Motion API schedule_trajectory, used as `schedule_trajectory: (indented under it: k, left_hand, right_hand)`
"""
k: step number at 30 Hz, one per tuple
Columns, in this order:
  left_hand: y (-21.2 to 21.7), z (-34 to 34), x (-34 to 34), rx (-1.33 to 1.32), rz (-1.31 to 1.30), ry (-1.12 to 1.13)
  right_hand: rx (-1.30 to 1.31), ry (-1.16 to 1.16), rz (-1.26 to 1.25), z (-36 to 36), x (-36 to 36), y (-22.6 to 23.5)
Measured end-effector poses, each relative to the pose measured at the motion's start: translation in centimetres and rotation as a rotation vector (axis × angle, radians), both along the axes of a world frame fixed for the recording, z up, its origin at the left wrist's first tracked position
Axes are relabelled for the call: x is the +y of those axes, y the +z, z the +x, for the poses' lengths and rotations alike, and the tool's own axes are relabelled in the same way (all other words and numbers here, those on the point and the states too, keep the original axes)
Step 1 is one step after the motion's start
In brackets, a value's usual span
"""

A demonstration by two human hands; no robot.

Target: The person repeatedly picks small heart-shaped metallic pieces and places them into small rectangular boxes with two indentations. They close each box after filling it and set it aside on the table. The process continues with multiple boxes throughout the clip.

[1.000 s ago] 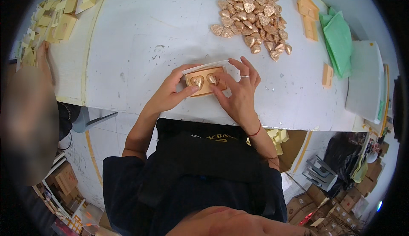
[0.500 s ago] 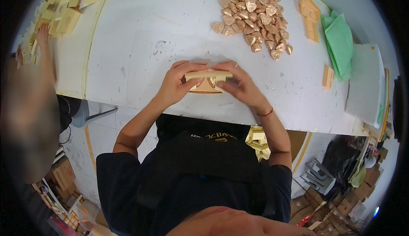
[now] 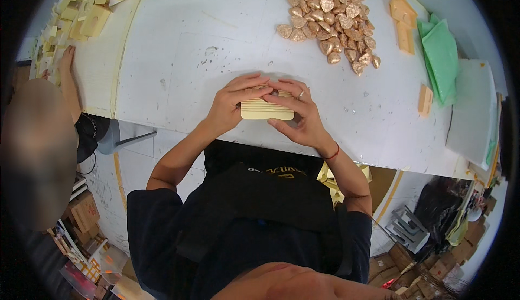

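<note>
Gripping a pale-yellow ridged rectangular box (image 3: 261,110) at a scuffed white table (image 3: 162,67), gold foil hearts (image 3: 341,24) far right, we arch left hand (image 3: 229,103) and right hand (image 3: 303,115) around it.

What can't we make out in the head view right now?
All head view:
Inside of the pale yellow box: hidden by its ridged top, left hand and right hand.
Far end of the gold heart pile: cut off by the top edge.
Co-worker's head: blurred.
Yellow pieces below: partly behind the right forearm.
</note>
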State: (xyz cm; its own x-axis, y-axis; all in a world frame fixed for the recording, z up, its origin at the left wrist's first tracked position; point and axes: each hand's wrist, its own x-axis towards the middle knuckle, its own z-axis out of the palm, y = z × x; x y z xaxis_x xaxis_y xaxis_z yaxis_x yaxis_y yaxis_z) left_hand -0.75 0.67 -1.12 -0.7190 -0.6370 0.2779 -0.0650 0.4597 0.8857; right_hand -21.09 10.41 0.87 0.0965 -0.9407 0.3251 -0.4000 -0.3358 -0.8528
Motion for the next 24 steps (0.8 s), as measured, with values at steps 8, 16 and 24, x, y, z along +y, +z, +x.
schedule_trajectory:
  k: [8,16,24]
  left_hand:
    - [1.5,3.5,-0.9,-0.005,0.047,-0.201]
    - [-0.3,3.2,-0.3,0.072,-0.026,-0.122]
    - [0.7,3.4,-0.7,-0.045,-0.298,-0.092]
  right_hand:
    - [0.215,-0.048,-0.063,-0.3,0.5,-0.4]
    - [0.376,-0.031,-0.234,-1.5,1.4,0.2]
    - [0.336,-0.029,-0.259,-1.8,1.5,-0.6]
